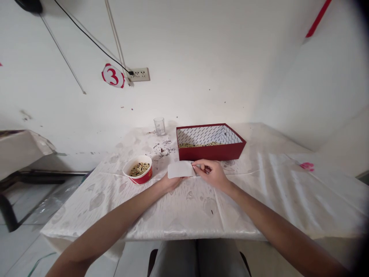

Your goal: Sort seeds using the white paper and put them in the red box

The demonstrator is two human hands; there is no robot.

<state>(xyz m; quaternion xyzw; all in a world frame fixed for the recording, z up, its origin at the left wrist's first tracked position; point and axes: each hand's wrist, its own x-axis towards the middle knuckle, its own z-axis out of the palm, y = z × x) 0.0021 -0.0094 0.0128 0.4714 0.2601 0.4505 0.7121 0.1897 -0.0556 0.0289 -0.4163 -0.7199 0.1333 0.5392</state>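
Note:
A white rectangular sheet with rounded corners point(181, 170), like paper or thin card, lies above my left hand point(172, 184), which grips it from below; most of those fingers are hidden under it. At the sheet's right edge, my right hand point(212, 173) pinches the upper corner between thumb and fingertips. Just beyond stands a dark red open box point(210, 153) with a patterned white lining and a layer of pale and black grains or beads inside. Left of my hands is a red and white paper bowl point(141, 177) holding round pale and dark beads or beans.
Behind the bowl stands a clear glass point(159, 127). Small dark bits point(163, 150) are scattered between glass and box. A pale patterned cloth point(184, 219) covers the table, its front edge near my lap. On the wall a socket strip point(140, 74) has a black cable plugged in.

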